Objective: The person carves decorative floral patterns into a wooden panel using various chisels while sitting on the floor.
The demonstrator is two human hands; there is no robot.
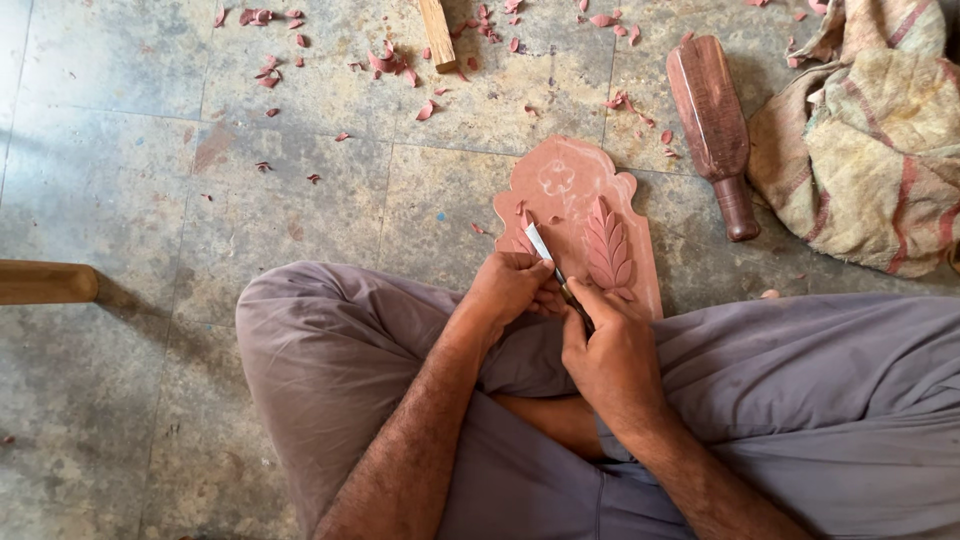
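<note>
Firmly, a slim metal-bladed chisel is pinched in the closed grip of both the left hand and the right hand, over a stiff, seemingly brittle reddish carved wooden panel lying on the stone floor, best held by its plain edges.

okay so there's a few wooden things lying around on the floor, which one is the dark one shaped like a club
The mallet, lying right of the carved board beside the striped cloth. It is dark brown with a narrow handle; the sticks at the top and left edge are pale.
</note>
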